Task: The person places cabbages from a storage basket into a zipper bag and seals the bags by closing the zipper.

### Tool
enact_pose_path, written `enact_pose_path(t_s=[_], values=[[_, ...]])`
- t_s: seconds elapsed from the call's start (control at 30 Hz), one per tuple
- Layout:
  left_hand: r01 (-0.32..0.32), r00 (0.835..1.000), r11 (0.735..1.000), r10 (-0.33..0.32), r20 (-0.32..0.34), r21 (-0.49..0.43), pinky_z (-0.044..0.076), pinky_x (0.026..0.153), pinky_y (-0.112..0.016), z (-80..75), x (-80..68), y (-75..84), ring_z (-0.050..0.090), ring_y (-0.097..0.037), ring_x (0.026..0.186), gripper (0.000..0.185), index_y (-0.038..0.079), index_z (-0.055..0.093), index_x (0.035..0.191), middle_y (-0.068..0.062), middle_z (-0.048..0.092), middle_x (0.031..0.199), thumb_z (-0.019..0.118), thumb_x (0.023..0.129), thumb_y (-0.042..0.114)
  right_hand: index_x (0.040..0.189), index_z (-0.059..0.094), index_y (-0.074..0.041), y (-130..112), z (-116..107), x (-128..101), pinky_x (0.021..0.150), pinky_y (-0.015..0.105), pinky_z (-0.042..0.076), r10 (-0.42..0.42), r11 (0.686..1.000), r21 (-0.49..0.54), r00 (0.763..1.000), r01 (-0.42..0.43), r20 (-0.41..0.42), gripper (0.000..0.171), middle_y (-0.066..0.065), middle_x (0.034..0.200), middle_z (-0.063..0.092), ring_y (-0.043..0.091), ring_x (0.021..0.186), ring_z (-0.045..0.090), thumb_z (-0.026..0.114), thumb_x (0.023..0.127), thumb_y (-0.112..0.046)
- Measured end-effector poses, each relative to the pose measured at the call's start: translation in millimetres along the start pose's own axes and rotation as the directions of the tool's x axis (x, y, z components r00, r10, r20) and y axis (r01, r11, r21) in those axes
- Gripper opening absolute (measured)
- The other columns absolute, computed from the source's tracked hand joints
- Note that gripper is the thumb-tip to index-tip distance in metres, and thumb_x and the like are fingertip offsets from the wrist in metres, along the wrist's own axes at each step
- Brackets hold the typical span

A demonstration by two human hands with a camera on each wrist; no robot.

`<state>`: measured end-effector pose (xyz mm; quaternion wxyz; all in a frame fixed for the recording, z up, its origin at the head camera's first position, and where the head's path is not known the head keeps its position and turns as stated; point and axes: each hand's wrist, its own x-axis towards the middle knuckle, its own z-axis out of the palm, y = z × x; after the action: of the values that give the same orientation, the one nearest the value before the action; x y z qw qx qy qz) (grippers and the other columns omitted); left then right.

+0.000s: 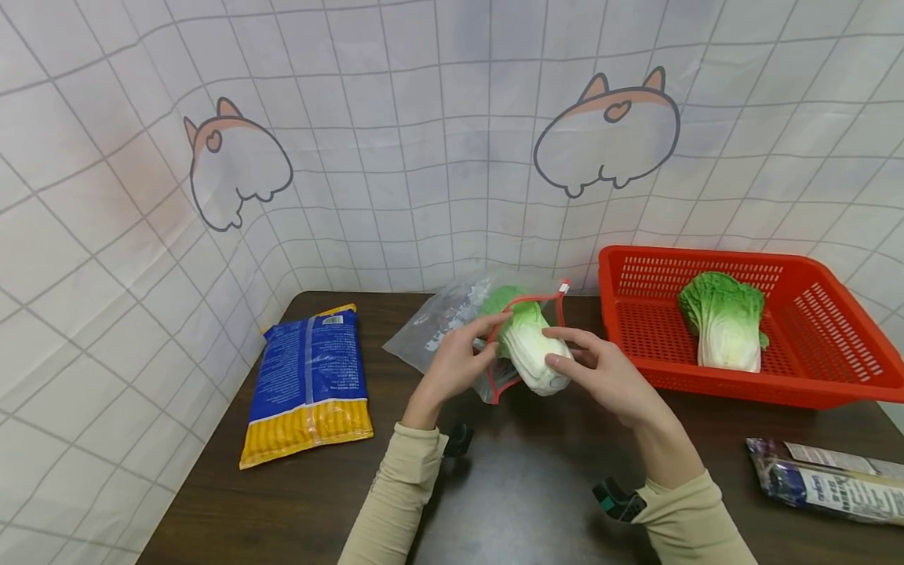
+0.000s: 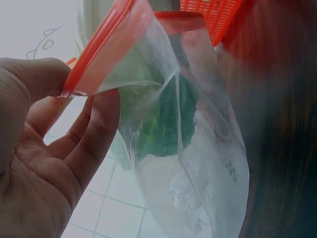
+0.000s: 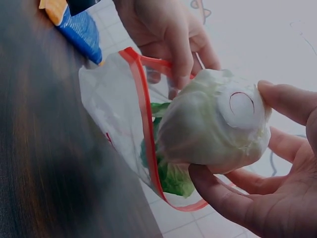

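Dark wooden table (image 1: 537, 486) before a gridded backdrop with cartoon corgi prints: a cabbage going leaf-first into a zip bag.

Left hand (image 1: 455, 362), wrist bent, pinches the red-edged mouth of the clear bag (image 1: 452, 326) wide. Right hand (image 1: 607, 375) curls thumb and fingers round the pale stem end of the napa cabbage (image 1: 531, 349), half inside. Another cabbage (image 1: 723, 320) lies in the red basket (image 1: 833, 353). Print on the blue-and-yellow packet (image 1: 308, 384) is too small to read.
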<state>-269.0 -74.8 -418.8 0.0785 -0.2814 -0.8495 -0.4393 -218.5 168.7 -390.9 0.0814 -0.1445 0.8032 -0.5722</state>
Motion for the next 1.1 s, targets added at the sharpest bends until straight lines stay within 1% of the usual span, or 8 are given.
enact_pose_path(t_s=[0.1, 0.23, 0.27, 0.47, 0.57, 0.7, 0.9, 1.1], values=[[0.008, 1.0, 1.0, -0.008, 0.003, -0.007, 0.046, 0.054, -0.024, -0.2, -0.2, -0.1, 0.06, -0.023, 0.067, 0.05, 0.02, 0.058, 0.137, -0.006, 0.066, 0.115, 0.057, 0.091, 0.0, 0.139, 0.053, -0.013, 1, 0, 0, 0.081, 0.031, 0.051, -0.008, 1.0, 0.021, 1.0, 0.007, 0.021, 0.049, 0.017, 0.114, 0.062, 0.026, 0.097, 0.059, 0.067, 0.094, -0.027], [0.01, 1.0, 1.0, -0.01, 0.004, -0.02, 0.047, 0.054, -0.024, -0.3, -0.5, 1.0, 0.062, -0.022, 0.071, 0.05, 0.019, 0.058, 0.137, -0.006, 0.066, 0.115, 0.058, 0.091, 0.0, 0.136, 0.055, -0.012, 2, 0, 1, 0.081, 0.032, 0.052, -0.034, 0.999, 0.026, 0.999, 0.034, 0.017, 0.045, 0.016, 0.123, 0.056, 0.027, 0.098, 0.06, 0.067, 0.094, -0.024], [0.007, 1.0, 1.0, -0.007, 0.006, -0.02, 0.048, 0.056, -0.024, -0.2, -0.4, 1.3, 0.063, -0.021, 0.075, 0.05, 0.019, 0.058, 0.137, -0.006, 0.066, 0.116, 0.058, 0.091, 0.0, 0.135, 0.056, -0.011, 2, 0, 1, 0.081, 0.032, 0.052, -0.044, 0.999, 0.019, 0.999, 0.044, 0.009, 0.044, 0.016, 0.126, 0.054, 0.027, 0.099, 0.06, 0.067, 0.094, -0.024], [-0.02, 1.0, 1.0, 0.02, 0.019, -0.002, 0.049, 0.059, -0.025, 1.5, 0.1, 3.3, 0.063, -0.017, 0.078, 0.049, 0.019, 0.06, 0.135, -0.004, 0.067, 0.116, 0.059, 0.09, 0.0, 0.133, 0.058, -0.01, 3, 5, 2, 0.081, 0.033, 0.052, -0.081, 0.995, -0.057, 0.994, 0.077, -0.067, 0.043, 0.013, 0.137, 0.048, 0.034, 0.11, 0.06, 0.067, 0.094, -0.026], [-0.033, 0.999, 0.999, 0.033, 0.029, -0.007, 0.049, 0.06, -0.024, 2.8, -0.1, 4.3, 0.062, -0.015, 0.079, 0.048, 0.019, 0.06, 0.135, -0.004, 0.067, 0.115, 0.06, 0.09, 0.0, 0.131, 0.06, -0.01, 5, 8, 4, 0.083, 0.036, 0.053, -0.08, 0.994, -0.084, 0.992, 0.071, -0.102, 0.043, 0.013, 0.138, 0.048, 0.038, 0.116, 0.058, 0.068, 0.093, -0.027], [-0.042, 0.998, 0.999, 0.043, 0.042, -0.017, 0.049, 0.059, -0.024, 3.7, -0.4, 5.2, 0.061, -0.015, 0.079, 0.047, 0.018, 0.06, 0.135, -0.005, 0.068, 0.114, 0.06, 0.091, 0.001, 0.13, 0.062, -0.009, 7, 11, 6, 0.086, 0.042, 0.053, -0.072, 0.994, -0.086, 0.989, 0.061, -0.128, 0.042, 0.015, 0.139, 0.047, 0.041, 0.119, 0.055, 0.068, 0.093, -0.028], [-0.032, 0.999, 0.999, 0.033, 0.027, -0.024, 0.05, 0.062, -0.025, 3.6, 0.1, 5.1, 0.064, -0.013, 0.085, 0.047, 0.019, 0.059, 0.136, -0.004, 0.067, 0.116, 0.058, 0.092, 0.001, 0.132, 0.06, -0.014, 7, 14, 5, 0.089, 0.048, 0.05, -0.047, 0.996, -0.076, 0.99, 0.037, -0.131, 0.044, 0.014, 0.14, 0.045, 0.043, 0.123, 0.052, 0.065, 0.094, -0.034], [-0.03, 0.999, 0.999, 0.03, 0.026, -0.019, 0.051, 0.064, -0.026, 3.0, -0.1, 4.1, 0.065, -0.013, 0.092, 0.047, 0.02, 0.059, 0.137, -0.003, 0.066, 0.12, 0.057, 0.093, 0.002, 0.133, 0.058, -0.015, 4, 16, 5, 0.091, 0.051, 0.049, -0.028, 0.997, -0.07, 0.992, 0.02, -0.124, 0.045, 0.013, 0.143, 0.042, 0.044, 0.125, 0.049, 0.067, 0.093, -0.035]])
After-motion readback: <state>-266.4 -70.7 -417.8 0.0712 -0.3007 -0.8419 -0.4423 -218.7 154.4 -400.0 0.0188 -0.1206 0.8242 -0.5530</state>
